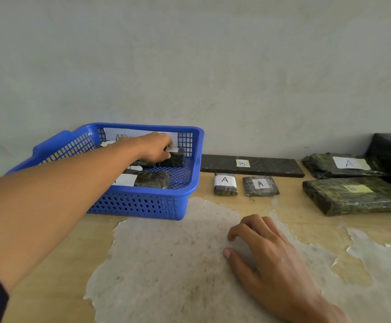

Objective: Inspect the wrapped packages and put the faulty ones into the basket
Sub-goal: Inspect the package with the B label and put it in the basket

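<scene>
**Left hand holds a package inside the basket**

The tabletop [57, 264] is light wood with big worn grey patches, and it stands against a plain wall [190, 54].

The blue basket [143, 206] sits at the left rear of the tabletop, near the wall. A white paper sheet [129, 135] with writing leans against its back wall inside.

To the right of the basket lie the other packages, all in dark green wrap. The long flat package [271, 167] with a "B" label lies with its long axis left to right, parallel to the wall, and one end is just beside the basket rim. At the far right are a big "B" package [353, 198] and behind it a big "A" package [329, 167]. In front of the long one, two small "A" packages [225, 187] [260, 185] lie side by side, apart from each other.

The left hand [153, 148] reaches into the basket, and its curled fingers grip a small dark package [176, 159] near the back right corner. Its long axis goes about left to right. More wrapped packages [152, 179] lie on the basket floor nearer to the front.

The right hand [264, 250] rests on the tabletop in front, fingers loosely bent, holding nothing.
</scene>
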